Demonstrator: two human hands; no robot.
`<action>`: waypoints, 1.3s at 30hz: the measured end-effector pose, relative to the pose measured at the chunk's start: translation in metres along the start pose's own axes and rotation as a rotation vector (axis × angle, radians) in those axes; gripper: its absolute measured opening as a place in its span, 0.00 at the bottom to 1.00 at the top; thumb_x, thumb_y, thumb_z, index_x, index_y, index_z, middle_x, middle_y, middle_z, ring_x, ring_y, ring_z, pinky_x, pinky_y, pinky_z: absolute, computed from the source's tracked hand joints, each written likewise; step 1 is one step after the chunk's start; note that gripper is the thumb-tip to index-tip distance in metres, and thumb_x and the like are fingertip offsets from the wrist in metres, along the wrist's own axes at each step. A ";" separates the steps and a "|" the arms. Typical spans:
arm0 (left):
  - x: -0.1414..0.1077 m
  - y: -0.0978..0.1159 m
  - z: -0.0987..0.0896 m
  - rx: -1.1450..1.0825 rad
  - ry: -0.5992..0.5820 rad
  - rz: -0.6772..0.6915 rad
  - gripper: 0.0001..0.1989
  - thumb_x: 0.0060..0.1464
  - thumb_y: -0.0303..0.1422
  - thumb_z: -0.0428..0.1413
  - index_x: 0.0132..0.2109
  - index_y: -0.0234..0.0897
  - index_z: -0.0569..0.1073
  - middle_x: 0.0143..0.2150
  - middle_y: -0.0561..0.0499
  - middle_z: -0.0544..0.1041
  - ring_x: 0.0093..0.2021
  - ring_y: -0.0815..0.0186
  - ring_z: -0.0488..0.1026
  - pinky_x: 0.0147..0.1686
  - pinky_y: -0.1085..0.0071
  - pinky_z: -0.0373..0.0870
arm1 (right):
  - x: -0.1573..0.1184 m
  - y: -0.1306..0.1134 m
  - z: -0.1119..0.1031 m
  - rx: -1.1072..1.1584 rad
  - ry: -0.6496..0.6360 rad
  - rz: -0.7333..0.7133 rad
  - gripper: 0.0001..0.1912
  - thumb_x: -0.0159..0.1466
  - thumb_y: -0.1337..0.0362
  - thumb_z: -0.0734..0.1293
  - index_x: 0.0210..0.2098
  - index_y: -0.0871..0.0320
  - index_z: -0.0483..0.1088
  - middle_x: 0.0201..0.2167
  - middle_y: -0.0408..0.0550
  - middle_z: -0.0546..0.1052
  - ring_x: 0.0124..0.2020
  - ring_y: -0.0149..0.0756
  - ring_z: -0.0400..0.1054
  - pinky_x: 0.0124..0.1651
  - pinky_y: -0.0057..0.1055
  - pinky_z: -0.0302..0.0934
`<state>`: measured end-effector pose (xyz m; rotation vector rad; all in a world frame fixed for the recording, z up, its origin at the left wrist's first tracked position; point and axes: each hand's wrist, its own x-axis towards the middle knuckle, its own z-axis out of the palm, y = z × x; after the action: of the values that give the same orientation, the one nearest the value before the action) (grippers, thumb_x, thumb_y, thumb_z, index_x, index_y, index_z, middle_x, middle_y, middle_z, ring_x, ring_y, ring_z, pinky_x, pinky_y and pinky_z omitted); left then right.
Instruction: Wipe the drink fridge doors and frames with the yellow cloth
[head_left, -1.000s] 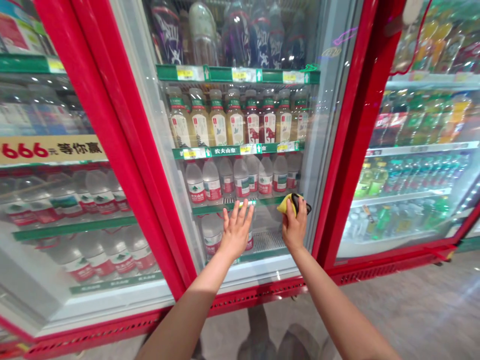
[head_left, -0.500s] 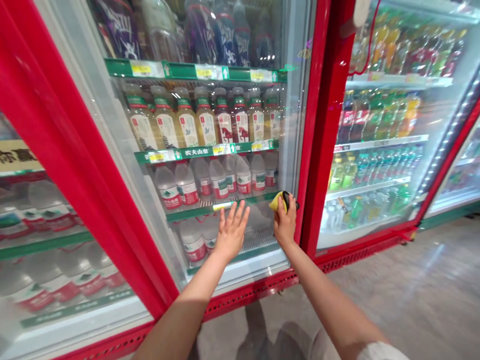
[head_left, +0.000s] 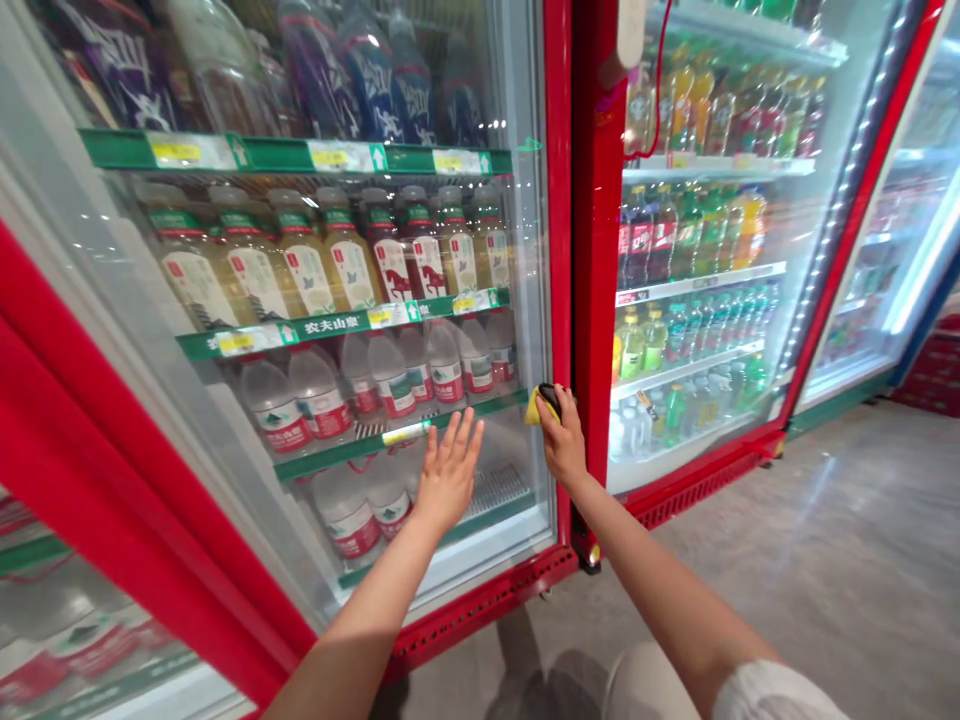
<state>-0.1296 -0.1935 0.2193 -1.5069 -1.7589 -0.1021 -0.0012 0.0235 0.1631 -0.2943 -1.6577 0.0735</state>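
Note:
My left hand [head_left: 450, 480] has its fingers stretched and spread, palm toward the glass door [head_left: 531, 260] of a red-framed drinks fridge. Whether the palm touches the glass, I cannot tell. In my right hand [head_left: 565, 447] is a small yellow and black pad [head_left: 547, 397], held at the door's right edge near the red frame [head_left: 561, 270]. My fingers wrap round it and hide part of it. Behind the glass, clear water bottles with red labels [head_left: 448, 372] stand on the lower shelves. Tea-coloured bottles [head_left: 349, 262] fill the shelf above.
Dark sports-drink bottles [head_left: 367, 80] stand on the top shelf. A lit fridge [head_left: 697, 280] with several rows of drinks adjoins on the right, with a red cord [head_left: 663, 70] hanging by its frame. Grey floor [head_left: 825, 560] lies in front. My knee [head_left: 637, 680] shows at the bottom.
The view has turned to the right, so the fridge sits further left. My right hand, still holding the pad, is now nearer the door's red right edge. My left hand stays spread.

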 end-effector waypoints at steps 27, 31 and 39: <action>0.014 0.009 0.012 0.034 0.097 0.064 0.43 0.59 0.25 0.52 0.76 0.38 0.44 0.77 0.46 0.50 0.78 0.61 0.37 0.75 0.52 0.28 | 0.014 0.008 0.000 0.037 -0.003 0.006 0.36 0.69 0.75 0.58 0.71 0.38 0.55 0.76 0.45 0.50 0.76 0.46 0.44 0.71 0.54 0.56; 0.027 0.002 0.002 0.055 0.112 0.046 0.40 0.62 0.28 0.52 0.76 0.38 0.45 0.77 0.46 0.49 0.78 0.60 0.37 0.75 0.51 0.24 | 0.089 0.008 -0.001 0.036 0.056 0.008 0.34 0.70 0.73 0.58 0.71 0.40 0.56 0.76 0.46 0.50 0.76 0.47 0.44 0.72 0.56 0.54; 0.046 -0.012 -0.020 0.049 0.149 0.001 0.42 0.62 0.31 0.54 0.77 0.40 0.42 0.77 0.45 0.47 0.78 0.57 0.40 0.75 0.49 0.32 | 0.124 0.004 -0.007 -0.011 0.076 -0.051 0.33 0.69 0.73 0.59 0.71 0.46 0.57 0.77 0.48 0.47 0.76 0.48 0.43 0.73 0.54 0.52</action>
<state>-0.1289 -0.1711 0.2653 -1.4278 -1.6307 -0.1649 -0.0037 0.0555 0.2834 -0.2601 -1.5894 0.0148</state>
